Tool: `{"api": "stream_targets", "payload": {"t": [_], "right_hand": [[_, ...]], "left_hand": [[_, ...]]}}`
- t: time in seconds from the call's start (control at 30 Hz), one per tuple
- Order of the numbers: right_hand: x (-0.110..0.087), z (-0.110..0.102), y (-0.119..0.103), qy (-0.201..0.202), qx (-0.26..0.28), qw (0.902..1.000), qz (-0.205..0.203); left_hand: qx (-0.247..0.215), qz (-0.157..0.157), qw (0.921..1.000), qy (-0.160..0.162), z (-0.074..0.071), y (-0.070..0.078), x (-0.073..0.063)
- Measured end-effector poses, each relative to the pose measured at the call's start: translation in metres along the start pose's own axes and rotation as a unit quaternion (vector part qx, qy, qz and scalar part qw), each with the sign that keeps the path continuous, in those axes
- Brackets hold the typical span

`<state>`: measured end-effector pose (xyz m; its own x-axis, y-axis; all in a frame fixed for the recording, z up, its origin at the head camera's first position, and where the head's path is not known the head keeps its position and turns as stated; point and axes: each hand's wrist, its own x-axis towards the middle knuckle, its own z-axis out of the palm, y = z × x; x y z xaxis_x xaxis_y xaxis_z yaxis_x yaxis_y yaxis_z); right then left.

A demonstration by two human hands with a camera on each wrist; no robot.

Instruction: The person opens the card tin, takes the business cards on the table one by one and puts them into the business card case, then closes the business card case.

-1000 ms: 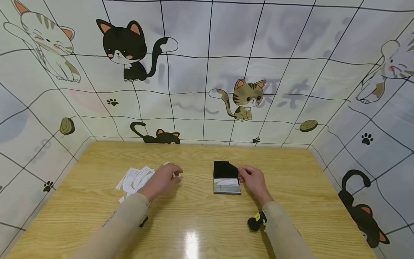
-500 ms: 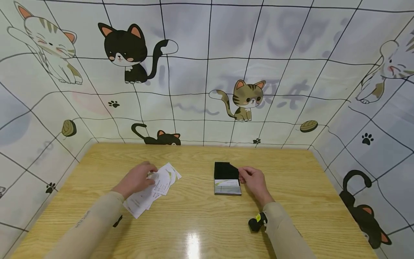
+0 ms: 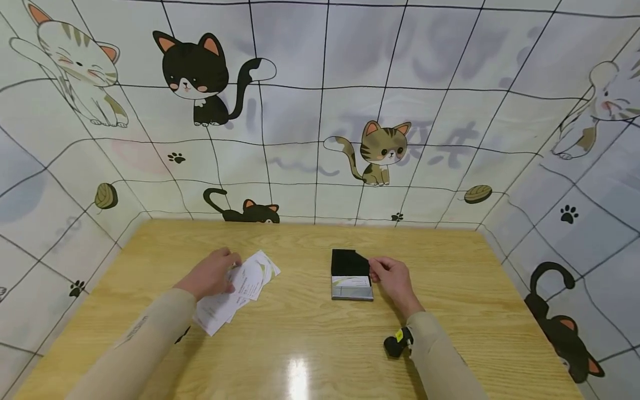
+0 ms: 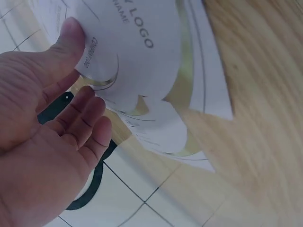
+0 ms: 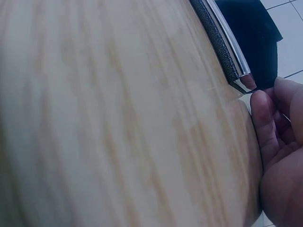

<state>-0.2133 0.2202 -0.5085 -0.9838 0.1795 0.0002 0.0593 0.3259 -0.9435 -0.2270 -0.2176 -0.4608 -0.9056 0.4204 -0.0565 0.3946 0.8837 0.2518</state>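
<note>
In the head view my left hand (image 3: 215, 273) is at the left side of several white business cards (image 3: 252, 278), which lie overlapped in a loose fan. The left wrist view shows the thumb over the edge of a business card (image 4: 137, 52) printed with a logo, the index finger behind it, the other fingers loosely bent. Right of centre stands a business card holder (image 3: 352, 293), its black lid raised, with white cards inside. My right hand (image 3: 392, 279) pinches the right edge of that lid; the right wrist view shows thumb and index finger together at the lid's corner (image 5: 251, 42).
A wooden table (image 3: 300, 344) carries everything, and bare wood separates the loose cards from the holder. Cat-patterned cloth (image 3: 300, 111) encloses the back and sides. A small black device (image 3: 396, 345) is strapped at the right wrist.
My left hand has moved left from over the right part of the cards to their left side, uncovering the fan. During the last half second little moves. The right hand keeps its place at the lid.
</note>
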Motion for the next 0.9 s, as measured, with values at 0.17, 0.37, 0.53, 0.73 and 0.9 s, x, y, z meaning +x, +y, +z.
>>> {"api": "stream_targets", "payload": {"t": [0.17,0.37,0.53,0.73,0.9], "right_hand": [[0.002,-0.003,0.001,0.008,-0.001,1.0000,-0.002],[0.003,-0.003,0.002,0.005,0.007,1.0000,-0.002],[0.002,-0.003,0.002,0.006,0.006,1.0000,-0.003],[0.002,-0.001,0.003,0.003,0.003,1.0000,0.000],[0.003,0.001,0.002,-0.001,0.007,1.0000,0.002]], "left_hand": [[0.054,0.019,0.9984,-0.001,-0.004,0.005,0.008],[0.083,0.023,0.9963,0.009,-0.007,0.007,0.009],[0.101,0.032,0.9942,0.023,-0.005,0.008,0.008],[0.107,0.048,0.9923,0.040,-0.003,0.005,0.004],[0.129,0.080,0.9857,0.073,-0.001,-0.001,-0.001]]}}
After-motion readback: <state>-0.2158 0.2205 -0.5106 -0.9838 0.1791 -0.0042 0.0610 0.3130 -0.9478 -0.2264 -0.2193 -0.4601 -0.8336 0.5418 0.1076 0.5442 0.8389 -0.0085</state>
